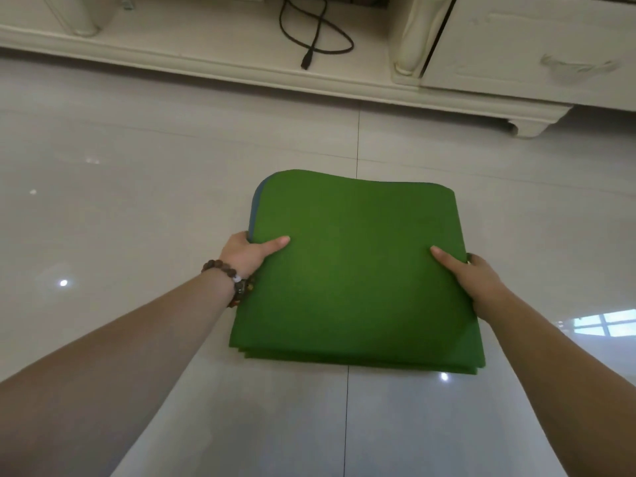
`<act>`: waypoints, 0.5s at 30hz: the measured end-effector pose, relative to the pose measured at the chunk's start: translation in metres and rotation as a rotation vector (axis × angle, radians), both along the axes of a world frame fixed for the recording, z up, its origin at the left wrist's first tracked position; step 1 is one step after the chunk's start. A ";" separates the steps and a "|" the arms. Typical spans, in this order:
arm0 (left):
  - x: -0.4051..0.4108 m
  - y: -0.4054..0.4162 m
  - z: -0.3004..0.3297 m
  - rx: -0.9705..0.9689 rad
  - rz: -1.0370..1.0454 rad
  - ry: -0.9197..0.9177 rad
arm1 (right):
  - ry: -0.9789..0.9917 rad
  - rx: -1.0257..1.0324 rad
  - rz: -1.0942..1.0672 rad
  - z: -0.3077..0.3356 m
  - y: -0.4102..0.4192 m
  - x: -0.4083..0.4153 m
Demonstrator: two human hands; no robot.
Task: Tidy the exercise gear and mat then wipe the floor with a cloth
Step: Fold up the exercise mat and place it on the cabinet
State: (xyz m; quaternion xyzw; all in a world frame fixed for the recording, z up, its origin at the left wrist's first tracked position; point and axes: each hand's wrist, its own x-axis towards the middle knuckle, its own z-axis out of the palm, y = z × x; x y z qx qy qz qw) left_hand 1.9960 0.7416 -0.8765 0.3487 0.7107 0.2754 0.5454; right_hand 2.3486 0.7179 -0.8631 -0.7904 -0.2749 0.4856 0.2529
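Gripped at both side edges, the folded green foam exercise mat (354,270) is held at the centre of the frame; the left hand (249,253) and the right hand (471,277) each lay a thumb on top, with fingers tucked underneath. A brown beaded bracelet (234,280) is worn on the left wrist. Glossy pale floor tiles (120,201) are seen below. A cream wooden cabinet (516,63) spans the upper frame, with a black cable (316,32) coiled on its shelf.

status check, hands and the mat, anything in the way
Left hand and right hand grip opposite edges of the folded green mat. Mat held flat over the floor. Nothing on the tiles nearby.
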 end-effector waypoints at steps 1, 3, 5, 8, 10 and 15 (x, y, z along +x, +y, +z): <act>-0.001 -0.001 0.003 0.002 -0.005 -0.038 | 0.046 0.010 -0.022 0.004 -0.004 0.001; -0.002 0.000 0.012 0.073 -0.001 -0.148 | 0.126 0.117 -0.063 0.011 -0.012 0.004; -0.006 0.005 0.025 0.194 -0.003 -0.256 | 0.214 0.315 -0.097 0.023 -0.018 0.005; -0.016 0.015 0.047 0.364 -0.080 -0.335 | 0.333 0.517 -0.071 0.042 -0.022 0.009; -0.022 0.015 0.056 0.419 -0.140 -0.351 | 0.367 0.562 -0.009 0.050 -0.026 0.012; -0.039 -0.003 0.063 0.433 -0.233 -0.327 | 0.312 0.566 0.095 0.058 -0.050 0.015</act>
